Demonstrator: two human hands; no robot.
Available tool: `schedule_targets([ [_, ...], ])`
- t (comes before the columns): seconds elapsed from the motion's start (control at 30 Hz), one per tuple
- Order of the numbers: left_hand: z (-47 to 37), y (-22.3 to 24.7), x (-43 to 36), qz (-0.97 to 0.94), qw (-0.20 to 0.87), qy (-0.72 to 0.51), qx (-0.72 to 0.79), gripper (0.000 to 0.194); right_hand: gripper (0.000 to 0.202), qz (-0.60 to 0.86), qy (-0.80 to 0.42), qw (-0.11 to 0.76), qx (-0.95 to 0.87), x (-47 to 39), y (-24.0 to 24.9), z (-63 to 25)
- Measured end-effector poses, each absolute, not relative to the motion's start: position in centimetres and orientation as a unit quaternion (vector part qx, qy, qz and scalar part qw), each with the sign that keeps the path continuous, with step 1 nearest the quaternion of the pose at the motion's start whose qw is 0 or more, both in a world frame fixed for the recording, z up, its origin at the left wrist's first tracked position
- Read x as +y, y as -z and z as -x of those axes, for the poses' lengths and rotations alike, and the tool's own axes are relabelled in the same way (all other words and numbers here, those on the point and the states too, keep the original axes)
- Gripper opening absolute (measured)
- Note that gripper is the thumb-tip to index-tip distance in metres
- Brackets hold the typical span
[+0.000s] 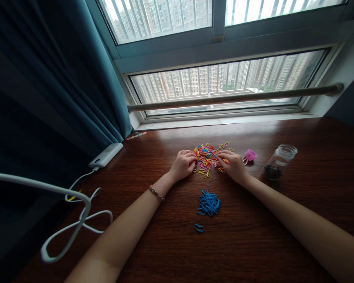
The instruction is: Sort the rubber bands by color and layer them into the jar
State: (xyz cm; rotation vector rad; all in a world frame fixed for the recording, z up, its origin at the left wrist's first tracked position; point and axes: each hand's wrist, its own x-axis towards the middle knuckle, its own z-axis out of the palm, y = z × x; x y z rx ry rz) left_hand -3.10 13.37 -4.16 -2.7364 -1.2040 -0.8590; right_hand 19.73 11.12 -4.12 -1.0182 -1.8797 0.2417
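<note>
A person's bare left hand [184,163] and bare right hand [234,167] met opposite edges of a loose heap of small multicoloured elastic loops [207,155], fingers bent inward and thumbs close to fingertips; whether either had hold of a loop could not be told. The heap lay on a glossy reddish-brown wood-grain tabletop [247,243], and the hands flanked it, seemingly so that both sides were within fingertip reach and its middle stayed in sight. A beaded bracelet [157,193] circled the left wrist. On the person's side of the heap, between the forearms, sat a tangled blue pile of similar loops [209,202], set apart perhaps to keep the one colour from mixing; a single blue loop [198,227] lay nearer the person. Right of the heap, past the hand, stood a pink cup-shaped plastic piece [250,155] and, farther right, a lidless clear glass jar [284,155] with dark contents at its base, both apparently placed clear of the fingers. Well left of the heap, a white rectangular device [106,155] trailed a white cable [76,179] beside a blue fabric curtain [106,86].
</note>
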Motion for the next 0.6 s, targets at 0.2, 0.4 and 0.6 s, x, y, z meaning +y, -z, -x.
schedule_targets([
  [0.2, 2.94, 3.91, 13.3, 0.885, 0.023, 0.264, -0.382, 0.011, 0.011, 0.43, -0.096, 0.485, -0.755, 11.17, 4.03, -19.9],
  [0.4, 2.98, 3.9, 13.39, 0.882, 0.003, 0.268, -0.387, 0.009, 0.012, 0.431, -0.1, 0.482, -0.756, 10.89, 3.71, -19.84],
  [0.6, 3.11, 4.07, 13.63, 0.873, -0.021, 0.265, -0.409, 0.01, 0.013, 0.424, -0.104, 0.481, -0.76, 10.88, 3.75, -19.8],
])
